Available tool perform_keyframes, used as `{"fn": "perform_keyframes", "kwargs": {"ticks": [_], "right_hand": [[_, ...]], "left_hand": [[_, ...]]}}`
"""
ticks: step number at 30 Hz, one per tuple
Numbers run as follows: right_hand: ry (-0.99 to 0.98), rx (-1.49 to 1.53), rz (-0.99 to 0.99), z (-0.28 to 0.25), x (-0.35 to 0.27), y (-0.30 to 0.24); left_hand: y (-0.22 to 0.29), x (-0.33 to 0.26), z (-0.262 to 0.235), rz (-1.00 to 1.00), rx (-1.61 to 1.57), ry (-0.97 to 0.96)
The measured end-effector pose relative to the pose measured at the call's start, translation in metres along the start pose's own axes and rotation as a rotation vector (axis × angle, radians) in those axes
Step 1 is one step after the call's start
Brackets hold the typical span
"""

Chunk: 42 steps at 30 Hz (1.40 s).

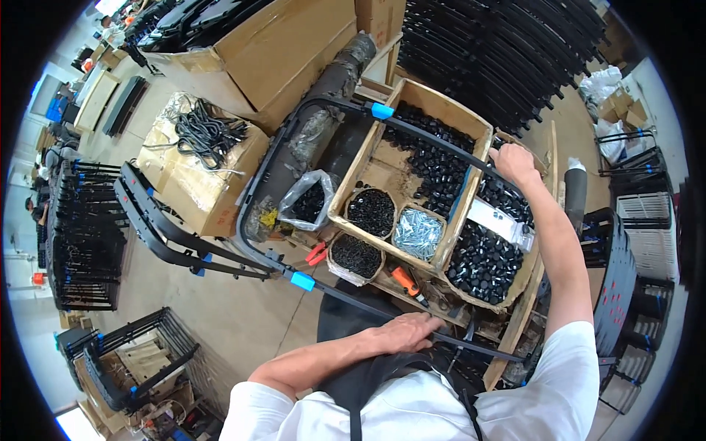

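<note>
A black tubular frame (353,300) with blue tape on its bars lies across the wooden tray (441,266) and the boxes before me. My left hand (401,333) rests over its near bar, the fingers bent around the tube. Out at the far bar's right end, my right hand (516,163) is closed, fingers curled inward; whatever they pinch is hidden. Below that hand, black plastic caps (485,261) fill a cardboard box. The tray holds more black caps (434,165), a tub of silver screws (418,232) and a tub of small black parts (371,212).
An orange-and-black power tool (409,285) and red-handled pliers (317,254) lie near the tray's front. Left stands a carton (176,169) topped with black cords (206,136). Stacked black tubes (493,55) rise behind. A wooden rail (507,345) runs along the right.
</note>
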State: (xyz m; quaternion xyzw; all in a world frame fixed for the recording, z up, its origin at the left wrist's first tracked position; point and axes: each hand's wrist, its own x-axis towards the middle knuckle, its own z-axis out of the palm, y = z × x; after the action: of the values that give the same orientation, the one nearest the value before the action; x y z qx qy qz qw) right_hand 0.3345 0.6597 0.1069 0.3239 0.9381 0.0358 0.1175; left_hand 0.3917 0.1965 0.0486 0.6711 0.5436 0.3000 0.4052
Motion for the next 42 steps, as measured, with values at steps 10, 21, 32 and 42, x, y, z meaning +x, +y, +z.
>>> {"fn": "perform_keyframes", "kwargs": {"ticks": [10,21,32,42], "right_hand": [[-0.376,-0.422,-0.121,-0.021,-0.01,-0.013],[-0.056,-0.3,-0.141,0.01,0.001,0.008],[-0.053,-0.279,-0.139,0.011,0.001,0.0],[-0.067,-0.378,-0.146,0.006,0.0,-0.011]], "left_hand": [[0.006,-0.005,-0.005,-0.287,-0.121,-0.107],[0.001,-0.009,0.003,-0.276,-0.132,0.04],[0.012,-0.003,-0.01,-0.47,-0.261,-0.129],[0.015,-0.008,0.015,-0.334,-0.068,0.04]]}}
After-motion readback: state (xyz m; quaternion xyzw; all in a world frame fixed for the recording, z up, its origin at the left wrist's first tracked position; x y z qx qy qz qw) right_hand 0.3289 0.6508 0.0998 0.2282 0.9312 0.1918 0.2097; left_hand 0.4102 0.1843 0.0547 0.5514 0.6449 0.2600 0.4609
